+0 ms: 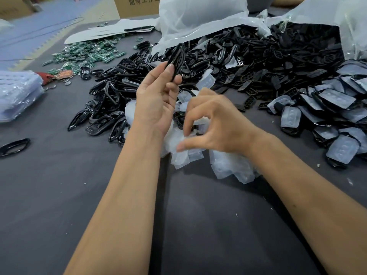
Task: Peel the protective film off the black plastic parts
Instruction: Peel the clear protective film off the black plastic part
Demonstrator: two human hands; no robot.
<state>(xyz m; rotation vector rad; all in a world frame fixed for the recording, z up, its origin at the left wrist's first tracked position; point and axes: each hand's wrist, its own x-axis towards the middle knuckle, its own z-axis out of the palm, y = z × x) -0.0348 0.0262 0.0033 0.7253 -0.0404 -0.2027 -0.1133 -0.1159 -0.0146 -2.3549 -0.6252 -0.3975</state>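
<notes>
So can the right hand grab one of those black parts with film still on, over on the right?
Probably yes. The right hand holds nothing, and the film-covered parts lie uncovered on the table on that same side, with nothing in between.

"曲奇工作" on cardboard box
</notes>
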